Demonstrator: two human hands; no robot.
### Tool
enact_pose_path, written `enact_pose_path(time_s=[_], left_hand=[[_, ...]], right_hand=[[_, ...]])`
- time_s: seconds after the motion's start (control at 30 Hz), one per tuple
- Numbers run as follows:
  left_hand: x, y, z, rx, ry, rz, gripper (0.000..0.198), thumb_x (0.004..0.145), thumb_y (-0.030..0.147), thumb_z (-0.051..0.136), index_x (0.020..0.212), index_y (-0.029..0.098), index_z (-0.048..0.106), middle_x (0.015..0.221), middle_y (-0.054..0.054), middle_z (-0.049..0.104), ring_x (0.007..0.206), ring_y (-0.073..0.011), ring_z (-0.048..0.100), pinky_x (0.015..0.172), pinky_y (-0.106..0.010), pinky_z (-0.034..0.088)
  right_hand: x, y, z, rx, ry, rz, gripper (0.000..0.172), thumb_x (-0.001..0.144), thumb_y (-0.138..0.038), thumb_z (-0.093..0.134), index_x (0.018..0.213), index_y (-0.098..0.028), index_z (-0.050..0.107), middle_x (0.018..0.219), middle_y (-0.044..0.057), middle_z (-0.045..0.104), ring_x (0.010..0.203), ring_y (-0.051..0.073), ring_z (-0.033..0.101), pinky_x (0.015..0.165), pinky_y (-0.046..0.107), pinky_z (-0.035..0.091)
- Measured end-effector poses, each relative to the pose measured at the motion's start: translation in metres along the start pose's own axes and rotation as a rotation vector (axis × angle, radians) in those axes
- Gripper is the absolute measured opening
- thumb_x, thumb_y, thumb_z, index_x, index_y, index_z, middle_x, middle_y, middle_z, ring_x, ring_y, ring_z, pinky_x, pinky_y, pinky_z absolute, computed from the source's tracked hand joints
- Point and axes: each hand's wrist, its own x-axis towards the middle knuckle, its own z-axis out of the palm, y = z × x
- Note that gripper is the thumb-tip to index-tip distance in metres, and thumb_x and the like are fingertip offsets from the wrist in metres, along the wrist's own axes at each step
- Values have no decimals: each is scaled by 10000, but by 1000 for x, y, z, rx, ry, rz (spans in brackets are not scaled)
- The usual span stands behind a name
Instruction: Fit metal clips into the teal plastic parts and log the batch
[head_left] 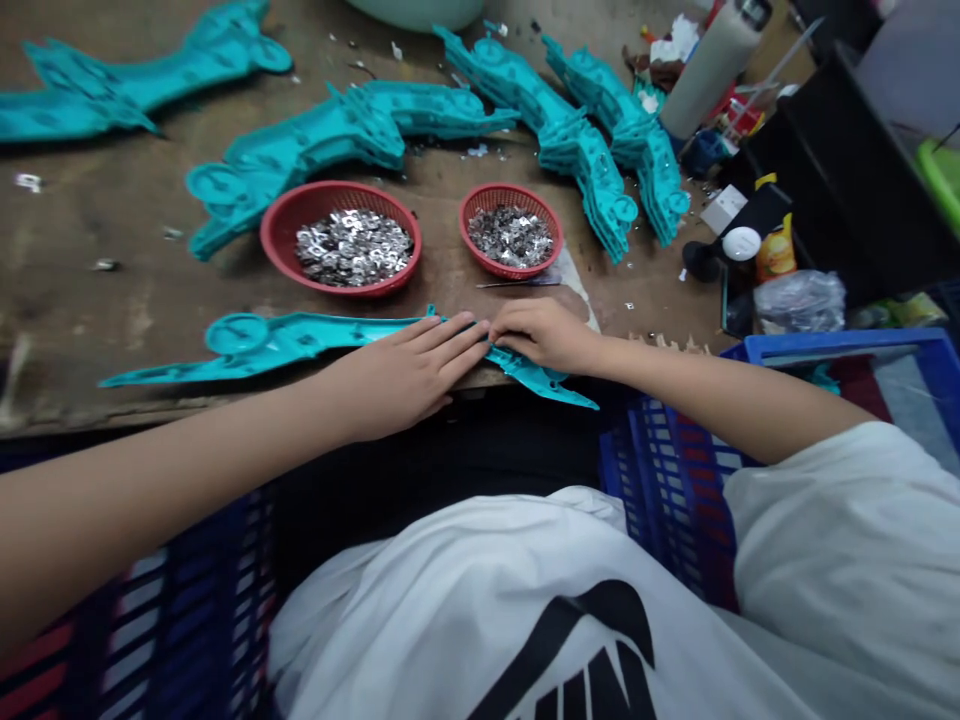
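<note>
A long teal plastic part (300,336) lies along the table's near edge, a round ring near its left end and a pointed tip at its right. My left hand (409,375) rests flat across its middle, fingers stretched out and hiding that stretch. Just to the right, my right hand (546,335) is pinched at the part; whatever sits between its fingertips is hidden. Beyond the hands stand a larger red basket (270,245) and a smaller red basket (466,235), both holding small shiny metal clips (356,245). A thin metal tool (517,284) lies before the smaller basket.
More teal parts (307,140) lie farther back, several of them stacked. A grey bottle (712,70), a plastic bag (801,300) and a black bin (847,150) crowd the right. Blue crates (660,470) stand below the table edge. Loose clips (28,182) dot the left side.
</note>
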Motion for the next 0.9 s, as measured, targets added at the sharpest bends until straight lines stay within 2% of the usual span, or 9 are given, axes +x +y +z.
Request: enact_pose_path(time_s=[0.17,0.33,0.43,0.6,0.77,0.9], left_hand=[[3,7,-8,-1,-71,-21,767,1038,217,607,1761,86,387,1818,-201,350,1738,-338,255,1430,-517,242],[6,10,-13,-5,-124,-49,811,1033,227,631,1780,102,343,1836,-188,309,1751,-328,216,1434,-510,213],[6,10,-13,-7,-124,-51,804,1041,229,619,1782,100,335,1843,-187,290,1753,-327,208,1434,-509,201],[5,8,-9,-15,-87,-35,816,1036,234,640,1781,96,337,1836,-193,317,1751,-332,218,1431,-505,210],[6,10,-8,1,-84,-27,840,1030,240,654,1781,71,320,1833,-205,312,1750,-337,216,1432,-504,209],[7,10,-8,-4,-76,-34,832,1029,237,652,1777,68,330,1827,-203,325,1749,-332,219,1435,-500,207]], right_hand=[[1,0,-9,37,-49,2,154,1049,-239,664,1003,-207,808,1016,85,833,923,221,764,886,348,606],[0,-4,-9,29,4,-13,184,1044,-256,654,985,-206,820,995,92,841,904,228,772,857,347,606],[-1,-7,-9,44,40,-8,182,1036,-247,657,967,-197,818,967,87,838,882,221,773,849,336,602],[0,-5,-13,50,1,-6,173,1027,-252,672,957,-199,820,952,75,838,844,204,764,840,319,604],[-3,-7,-10,15,22,25,181,1040,-278,666,989,-212,826,984,84,844,887,224,775,875,355,628],[-7,-11,-4,-12,77,-16,214,1060,-275,632,995,-210,825,1012,101,849,945,240,792,891,370,639]])
